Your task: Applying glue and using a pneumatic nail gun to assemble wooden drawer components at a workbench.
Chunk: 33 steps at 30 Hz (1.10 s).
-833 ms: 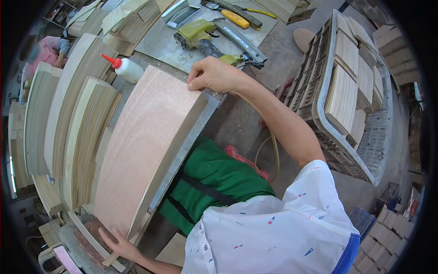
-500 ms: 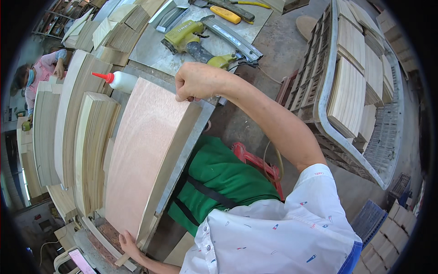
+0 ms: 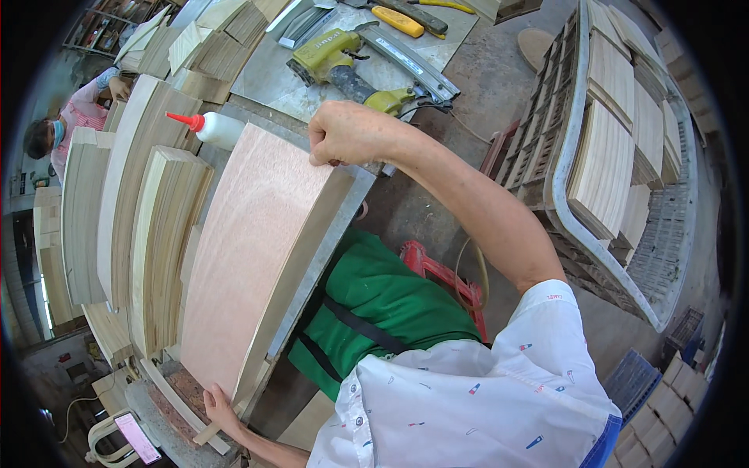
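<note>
A thin pinkish wood panel (image 3: 242,242) lies in front of me, its slightly curved long edge showing a pale wood layer underneath. My right hand (image 3: 343,136), fingers curled, grips the panel's far right corner; its fingertips are partly hidden. At the near end my left hand (image 3: 222,409) holds the corner, thumb and fingers at the edge, partly cut off by the panel. Just beyond the far left corner lies a white glue bottle (image 3: 220,130) with a red nozzle.
Stacked curved wood pieces (image 3: 168,249) line the left side. On the metal tabletop (image 3: 269,82) rest a green nail gun (image 3: 331,58) and a yellow-handled tool (image 3: 398,21). Crates of wood pieces (image 3: 605,160) stand at right. A co-worker (image 3: 82,117) is at far left. A phone (image 3: 136,438) sits at lower left.
The whole view has shifted slightly, with the table and the stacks a little to the right. Both hands keep their hold on the panel's corners.
</note>
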Motion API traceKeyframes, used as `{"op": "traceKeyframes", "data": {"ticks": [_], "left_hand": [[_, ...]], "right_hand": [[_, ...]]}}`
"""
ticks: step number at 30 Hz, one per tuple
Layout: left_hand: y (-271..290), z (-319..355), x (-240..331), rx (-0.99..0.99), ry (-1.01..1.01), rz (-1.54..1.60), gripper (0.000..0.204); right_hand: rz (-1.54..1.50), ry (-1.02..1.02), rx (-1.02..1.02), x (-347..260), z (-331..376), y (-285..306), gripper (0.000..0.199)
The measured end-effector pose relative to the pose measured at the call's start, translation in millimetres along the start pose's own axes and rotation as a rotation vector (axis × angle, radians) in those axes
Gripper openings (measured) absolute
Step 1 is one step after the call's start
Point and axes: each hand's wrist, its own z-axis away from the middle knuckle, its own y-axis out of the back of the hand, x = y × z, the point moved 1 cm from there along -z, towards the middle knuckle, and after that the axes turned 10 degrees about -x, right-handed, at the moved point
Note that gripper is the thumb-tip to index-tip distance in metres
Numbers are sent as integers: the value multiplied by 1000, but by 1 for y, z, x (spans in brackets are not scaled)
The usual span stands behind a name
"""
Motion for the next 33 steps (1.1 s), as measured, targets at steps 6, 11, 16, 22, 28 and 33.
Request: {"op": "traceKeyframes", "data": {"ticks": [6, 11, 16, 22, 28, 33], "left_hand": [[1, -2, -9, -12, -53, 36, 53], [-1, -1, -5, -22, -43, 56, 54], [-2, 2, -1, -32, -11, 5, 60], [-39, 24, 85, 229, -363, -491, 56], [-195, 62, 267, -307, -1029, -241, 43], [-252, 58, 305, -309, -1311, -261, 39]], "right_hand": [[-24, 2, -4, -3, 0, -1, 16], [-44, -26, -17, -6, 2, 1, 15], [-50, -36, -10, -3, 2, 1, 15], [-65, -66, -50, -9, 0, 4, 14], [-114, -155, -69, -9, 5, 5, 14], [-93, -186, -99, -21, 4, 1, 15]]}}
